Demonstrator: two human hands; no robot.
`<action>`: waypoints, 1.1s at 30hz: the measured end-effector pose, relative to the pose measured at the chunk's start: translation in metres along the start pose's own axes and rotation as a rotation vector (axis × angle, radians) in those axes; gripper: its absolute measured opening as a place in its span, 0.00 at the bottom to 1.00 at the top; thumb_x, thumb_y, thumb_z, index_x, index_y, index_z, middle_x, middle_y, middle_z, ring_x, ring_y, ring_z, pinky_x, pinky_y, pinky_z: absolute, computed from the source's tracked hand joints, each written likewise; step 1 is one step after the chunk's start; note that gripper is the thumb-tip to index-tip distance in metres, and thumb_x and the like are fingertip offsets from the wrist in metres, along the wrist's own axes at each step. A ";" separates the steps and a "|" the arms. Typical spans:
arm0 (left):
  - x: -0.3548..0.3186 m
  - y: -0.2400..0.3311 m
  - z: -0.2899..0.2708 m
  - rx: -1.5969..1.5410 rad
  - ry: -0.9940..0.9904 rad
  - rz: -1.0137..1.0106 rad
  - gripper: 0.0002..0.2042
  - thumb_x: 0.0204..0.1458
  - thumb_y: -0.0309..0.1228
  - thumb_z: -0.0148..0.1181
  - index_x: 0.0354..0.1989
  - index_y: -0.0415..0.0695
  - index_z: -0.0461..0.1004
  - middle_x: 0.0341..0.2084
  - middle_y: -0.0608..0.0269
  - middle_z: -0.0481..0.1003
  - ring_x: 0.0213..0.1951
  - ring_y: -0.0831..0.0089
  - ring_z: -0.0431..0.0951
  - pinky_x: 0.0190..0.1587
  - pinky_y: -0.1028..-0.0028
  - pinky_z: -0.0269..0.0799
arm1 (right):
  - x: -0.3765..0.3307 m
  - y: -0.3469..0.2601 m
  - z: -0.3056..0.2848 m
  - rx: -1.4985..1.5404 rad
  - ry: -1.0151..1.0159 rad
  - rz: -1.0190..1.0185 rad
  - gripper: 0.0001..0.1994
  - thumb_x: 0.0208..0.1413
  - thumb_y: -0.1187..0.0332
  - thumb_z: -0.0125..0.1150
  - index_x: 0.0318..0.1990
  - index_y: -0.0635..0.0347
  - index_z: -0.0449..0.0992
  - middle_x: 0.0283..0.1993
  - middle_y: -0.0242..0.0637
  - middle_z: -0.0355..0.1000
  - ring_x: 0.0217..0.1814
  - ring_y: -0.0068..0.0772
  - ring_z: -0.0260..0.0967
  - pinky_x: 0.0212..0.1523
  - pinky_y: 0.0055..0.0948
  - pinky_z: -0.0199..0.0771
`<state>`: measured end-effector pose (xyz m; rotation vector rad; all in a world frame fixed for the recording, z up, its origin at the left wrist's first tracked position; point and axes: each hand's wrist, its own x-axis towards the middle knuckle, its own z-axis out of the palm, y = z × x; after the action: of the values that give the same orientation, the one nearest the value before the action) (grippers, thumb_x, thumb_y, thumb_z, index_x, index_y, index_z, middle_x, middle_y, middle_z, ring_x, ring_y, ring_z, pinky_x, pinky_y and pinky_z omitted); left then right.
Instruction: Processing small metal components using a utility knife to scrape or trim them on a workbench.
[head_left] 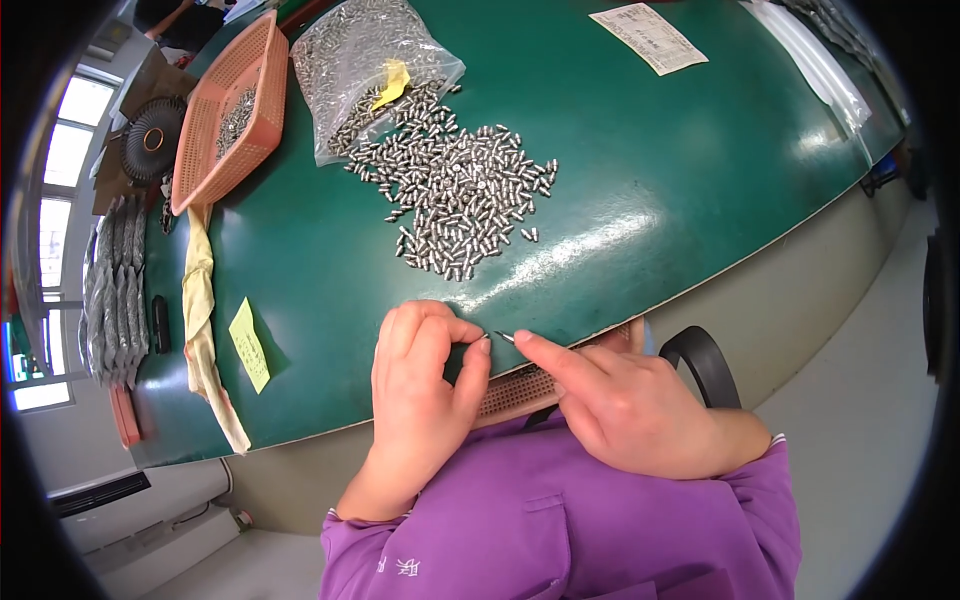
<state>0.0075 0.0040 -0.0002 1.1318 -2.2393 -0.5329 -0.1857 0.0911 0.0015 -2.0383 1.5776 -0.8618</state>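
Observation:
Near the table's front edge, the thumb and index finger of my left hand [425, 365] are pinched together. Something tiny may sit at their tips, too small to make out. Facing it, my right hand [625, 400] is closed with the index finger stretched along a thin, pointed metal tool [506, 337]. The tool's tip points at the left fingertips, with a small gap between. Beyond both hands lies a loose pile of small silvery metal fittings [470, 190]. It spills from a clear plastic bag [330, 110] that holds more of them and a yellow slip [393, 84].
A pink basket [270, 105] with fittings stands at the far left, beside a black fan [153, 139]. A cloth strip [200, 300] and yellow note [249, 345] lie left. Another perforated basket [515, 393] shows below my hands. A paper sheet [650, 38] lies far right.

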 end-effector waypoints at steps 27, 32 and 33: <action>-0.004 -0.010 -0.005 -0.278 0.032 -0.080 0.08 0.49 0.19 0.69 0.34 0.40 0.76 0.34 0.60 0.74 0.36 0.68 0.76 0.40 0.72 0.72 | 0.006 0.004 -0.002 0.169 0.014 -0.011 0.29 0.57 0.75 0.60 0.68 0.62 0.66 0.41 0.45 0.77 0.36 0.43 0.79 0.38 0.37 0.80; -0.009 -0.006 -0.005 -1.146 -0.078 -0.274 0.04 0.60 0.17 0.60 0.41 0.37 0.73 0.39 0.61 0.75 0.39 0.79 0.75 0.44 0.78 0.73 | 0.023 0.007 -0.013 0.463 0.080 0.083 0.28 0.60 0.74 0.62 0.68 0.61 0.65 0.53 0.44 0.77 0.46 0.36 0.80 0.49 0.32 0.78; -0.010 -0.006 -0.004 -1.204 -0.125 -0.280 0.05 0.62 0.16 0.58 0.42 0.37 0.72 0.40 0.61 0.75 0.40 0.79 0.76 0.45 0.77 0.74 | 0.025 0.006 -0.013 0.601 0.059 0.149 0.27 0.59 0.73 0.63 0.67 0.61 0.66 0.51 0.45 0.77 0.49 0.38 0.80 0.50 0.33 0.79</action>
<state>0.0183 0.0085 -0.0041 0.7146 -1.3432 -1.7651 -0.1947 0.0658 0.0120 -1.4653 1.2726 -1.1737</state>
